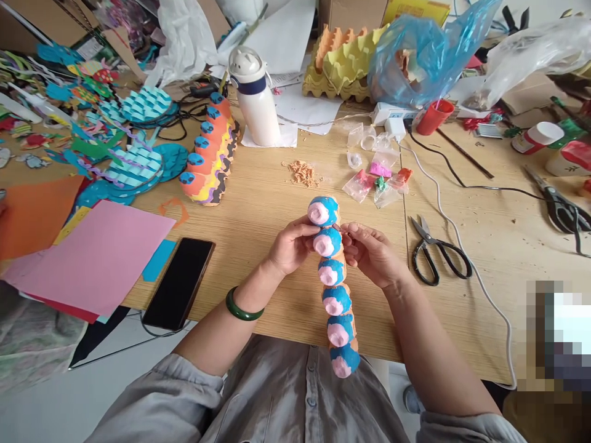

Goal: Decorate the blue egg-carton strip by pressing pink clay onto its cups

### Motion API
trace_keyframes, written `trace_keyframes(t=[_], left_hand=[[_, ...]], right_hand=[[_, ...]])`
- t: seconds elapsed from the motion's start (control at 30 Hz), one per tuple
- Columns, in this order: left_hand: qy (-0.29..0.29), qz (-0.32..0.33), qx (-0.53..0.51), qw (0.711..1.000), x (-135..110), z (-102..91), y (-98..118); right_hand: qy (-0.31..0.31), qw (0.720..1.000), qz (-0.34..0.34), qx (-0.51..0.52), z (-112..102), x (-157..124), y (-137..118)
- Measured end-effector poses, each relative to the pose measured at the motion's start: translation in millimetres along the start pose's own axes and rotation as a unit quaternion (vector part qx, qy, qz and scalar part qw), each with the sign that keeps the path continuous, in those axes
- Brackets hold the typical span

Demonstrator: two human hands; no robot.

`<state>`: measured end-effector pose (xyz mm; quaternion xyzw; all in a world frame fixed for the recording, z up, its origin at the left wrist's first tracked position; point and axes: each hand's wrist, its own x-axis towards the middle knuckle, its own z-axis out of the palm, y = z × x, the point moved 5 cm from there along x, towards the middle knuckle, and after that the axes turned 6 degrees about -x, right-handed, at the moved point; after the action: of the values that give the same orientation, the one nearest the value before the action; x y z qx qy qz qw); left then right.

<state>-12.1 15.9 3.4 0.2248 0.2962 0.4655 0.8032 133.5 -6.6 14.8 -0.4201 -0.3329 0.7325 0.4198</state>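
A painted egg-carton strip (335,301), blue with pink tips and bare orange sides, points away from me over the table's front edge. My left hand (290,247) grips its far end from the left, thumb on the side between the first two bumps. On the opposite side, my right hand (375,253) is closed in a pinch against the strip's edge; a small dark bit shows at the fingertips, too small to name. Orange carton scraps (302,173) lie beyond the strip. Black-handled scissors (438,249) rest open to the right of my right hand.
A phone (179,283) and coloured paper (108,252) lie left. Behind them is an orange painted carton strip (207,151). A white bottle (253,101), egg trays (344,64) and a blue bag (415,55) stand at the back. Small clay bags (381,169) and a white cable (455,231) lie right.
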Motion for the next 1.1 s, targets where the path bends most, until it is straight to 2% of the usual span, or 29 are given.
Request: trace_keyframes(t=[0.2, 0.5, 0.63, 0.87, 1.1], left_hand=[[-0.004, -0.005, 0.002, 1.000, 0.1, -0.3, -3.5], [-0.022, -0.011, -0.015, 1.000, -0.6, 4.2, -2.0], [-0.034, -0.011, -0.012, 0.999, 0.6, 1.8, -4.6], [-0.039, -0.037, 0.012, 0.998, 2.2, -2.6, -9.0], [-0.062, -0.055, -0.015, 0.996, 1.8, 1.0, -11.5]], right_hand=[[-0.023, 0.999, 0.028, 0.014, 5.8, -1.4, 5.4], [-0.048, 0.999, 0.015, 0.009, 8.7, -2.9, 3.8], [-0.037, 0.999, 0.030, 0.021, 6.9, -1.7, 6.7], [-0.057, 0.997, 0.056, 0.022, 5.3, 0.3, 8.3], [-0.065, 0.994, 0.079, 0.045, 7.0, -2.8, 9.4]])
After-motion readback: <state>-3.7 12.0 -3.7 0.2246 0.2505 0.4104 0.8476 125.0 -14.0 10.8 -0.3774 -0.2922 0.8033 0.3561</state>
